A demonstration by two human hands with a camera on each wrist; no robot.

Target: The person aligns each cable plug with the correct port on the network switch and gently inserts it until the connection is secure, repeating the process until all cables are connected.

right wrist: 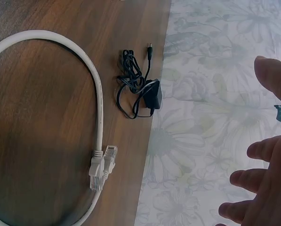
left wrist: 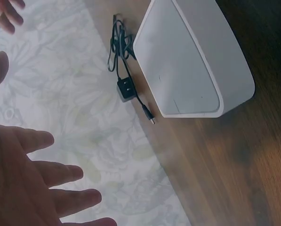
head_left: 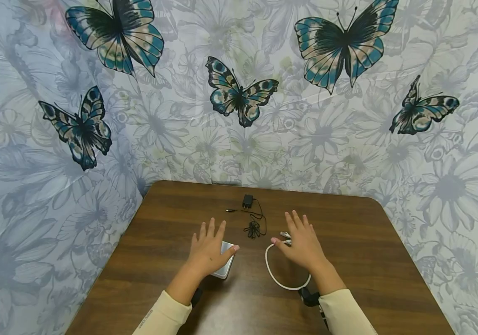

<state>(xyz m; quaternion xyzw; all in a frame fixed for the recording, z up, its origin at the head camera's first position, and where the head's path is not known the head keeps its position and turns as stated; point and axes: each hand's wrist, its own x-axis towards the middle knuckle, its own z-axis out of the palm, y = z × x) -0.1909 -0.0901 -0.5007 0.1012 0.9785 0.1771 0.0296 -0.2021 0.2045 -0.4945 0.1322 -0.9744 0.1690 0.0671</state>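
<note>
My left hand (head_left: 207, 251), fingers spread, hovers over a white box-shaped device (left wrist: 182, 61), holding nothing. In the head view the hand hides much of that device. My right hand (head_left: 303, 241) is likewise spread and holds nothing, above a white network cable (right wrist: 99, 108) that lies in a loop. The cable's two clear plugs (right wrist: 102, 167) lie side by side. Between and beyond the hands lies a black power adapter (head_left: 247, 201) with its cord (head_left: 254, 229) bundled and a barrel plug (left wrist: 148, 113) at the end.
All of these lie on a brown wooden table (head_left: 171, 204) with rounded far corners. Behind it hangs a pale floral wall covering (head_left: 171, 116) printed with several teal butterflies. A dark strap (head_left: 309, 298) shows at the right wrist.
</note>
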